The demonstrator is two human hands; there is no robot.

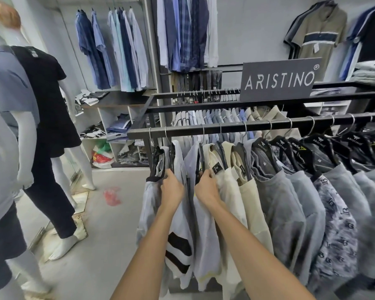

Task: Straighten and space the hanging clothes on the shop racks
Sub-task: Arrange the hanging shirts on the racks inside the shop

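A black rack rail (258, 126) runs left to right with shirts on black hangers. At its left end hang pale blue and white shirts (182, 213), then cream shirts (243, 191), then grey shirts (290, 202) and a patterned one (336, 224). My left hand (171, 187) grips the shoulder of a pale shirt near the rail's left end. My right hand (207, 187) grips the black hanger and shoulder of the neighbouring shirt, beside the cream ones. A narrow gap shows between the two garments I hold.
Dressed mannequins (41, 105) stand on the left of the floor. A grey brand sign (279, 80) sits on the rack top. Wall rails hold blue shirts (115, 53). Low shelves (108, 126) hold folded clothes and bags. A red bag (112, 195) lies on the floor.
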